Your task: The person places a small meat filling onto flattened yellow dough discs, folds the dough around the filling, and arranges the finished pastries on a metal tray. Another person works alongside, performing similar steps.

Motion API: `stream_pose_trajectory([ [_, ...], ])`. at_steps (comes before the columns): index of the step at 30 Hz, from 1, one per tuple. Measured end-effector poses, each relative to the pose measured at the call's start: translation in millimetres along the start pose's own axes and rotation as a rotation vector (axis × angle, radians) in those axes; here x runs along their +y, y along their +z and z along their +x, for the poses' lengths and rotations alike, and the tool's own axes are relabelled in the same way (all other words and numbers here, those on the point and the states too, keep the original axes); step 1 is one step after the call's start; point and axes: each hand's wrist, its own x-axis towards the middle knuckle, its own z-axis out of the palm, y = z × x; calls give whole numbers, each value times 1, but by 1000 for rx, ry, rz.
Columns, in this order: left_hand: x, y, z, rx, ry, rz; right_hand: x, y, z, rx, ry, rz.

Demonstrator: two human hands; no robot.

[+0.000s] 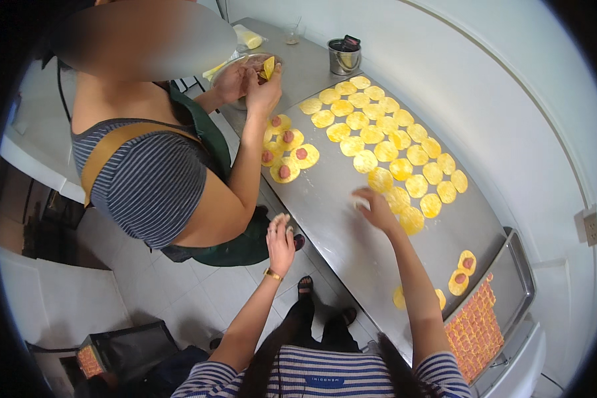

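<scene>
My right hand hovers at the near-left edge of the rows of flat yellow dough rounds. Its thumb and forefinger are apart, and nothing shows between them. Several rounds spread from there toward the far wall side of the metal table. My left hand, wearing a gold wristband, is raised left of the table edge, fingers stretched out and holding nothing. Beyond it on the table lie several rounds topped with pinkish filling. Two more filled rounds lie at the right, beyond my right forearm.
A metal tray packed with reddish-yellow pieces stands at the right end. At the left, a co-worker handles a yellow round over a bowl. A metal bucket stands at the far edge by the wall.
</scene>
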Motion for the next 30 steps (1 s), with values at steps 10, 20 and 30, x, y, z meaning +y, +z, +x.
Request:
stream_pose_trajectory([
  [10, -89, 19, 151, 61, -69, 200, 25, 98, 224, 35, -128, -424],
  [20, -79, 26, 152, -22, -143, 326, 26, 98, 197, -92, -6, -536],
  [30, -16, 28, 35, -117, -97, 254, 31, 60, -6, -17, 50, -441],
])
